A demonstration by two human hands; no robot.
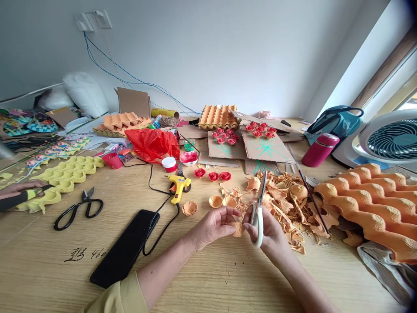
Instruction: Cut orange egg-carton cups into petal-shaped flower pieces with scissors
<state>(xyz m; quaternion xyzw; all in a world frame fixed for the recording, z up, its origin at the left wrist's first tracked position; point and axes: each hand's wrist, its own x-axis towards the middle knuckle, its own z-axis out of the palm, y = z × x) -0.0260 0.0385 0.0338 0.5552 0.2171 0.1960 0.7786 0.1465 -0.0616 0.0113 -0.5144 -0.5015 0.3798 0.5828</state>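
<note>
The scissors (260,219) showed white handles and grey blades, and the carton piece (237,229) was pale orange, as were the scraps (283,206) and the egg tray (368,198). Light-brown wood grain streaked the counter (208,282), which bore black handwriting (78,254). The glue gun (178,187) was yellow with a red switch (177,196), the phone (125,248) black, the roses (213,176) deep red. Green lines (266,148) rayed across the tan cardboard (278,155). The flask (319,151) was magenta, the backpack (337,121) teal, the fan (360,141) white around a dark grille (395,140).
</note>
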